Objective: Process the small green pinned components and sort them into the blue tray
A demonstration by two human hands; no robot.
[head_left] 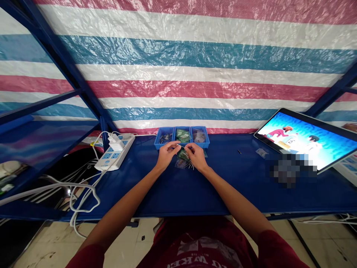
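Note:
My hands are close together over a dark blue work surface [237, 186], just in front of a blue plastic tray [160, 143] with three compartments. My left hand [166, 154] pinches a thin metal pin [182, 146] between its fingertips. My right hand [196, 156] is at the pin's other end, its fingertips closed, though the detail is too small to show whether they grip it. Below my hands lies a small heap of clear bags with green parts and loose pins [182, 162]. The tray holds metal pins, green pieces in plastic and a clear bag.
A white power strip [115, 152] with a plugged-in adapter sits to the left, with white cables [83, 193] trailing over the table edge. To the right are a small black piece [239, 151], a clear bag [261, 152] and a tilted tablet [301, 139] showing a cartoon. A striped tarp [178, 52] hangs behind.

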